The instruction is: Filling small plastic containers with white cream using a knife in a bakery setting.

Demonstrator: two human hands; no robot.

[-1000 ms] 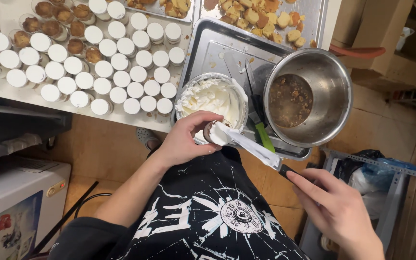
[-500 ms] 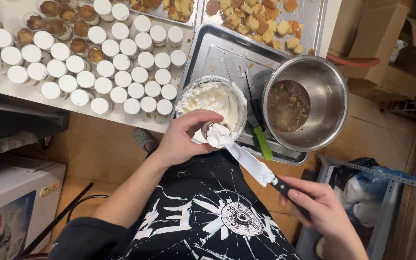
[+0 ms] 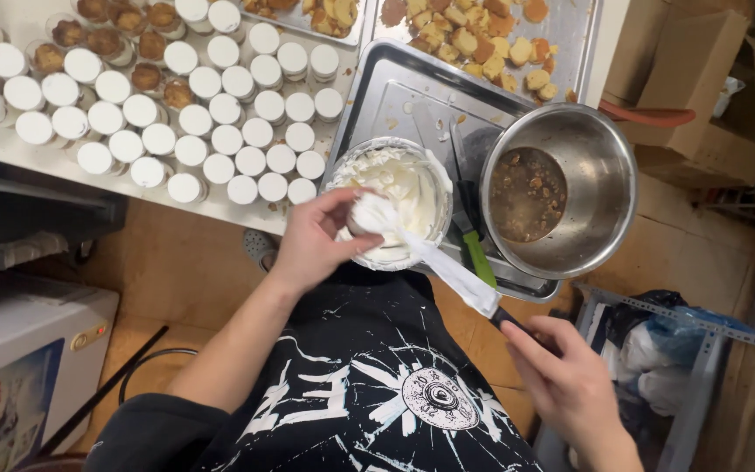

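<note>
The left hand (image 3: 316, 245) is gripping a small cup (image 3: 367, 214) over the bowl of cream (image 3: 395, 179), which is sitting on the metal tray (image 3: 412, 87). The right hand (image 3: 565, 385) is clasping a spatula (image 3: 434, 258), its creamy blade seemingly touching the cup's top. A steel pot (image 3: 592, 175) is standing just beside the bowl, and rows of white-lidded cups (image 3: 220, 131) are covering the tabletop (image 3: 45, 162).
</note>
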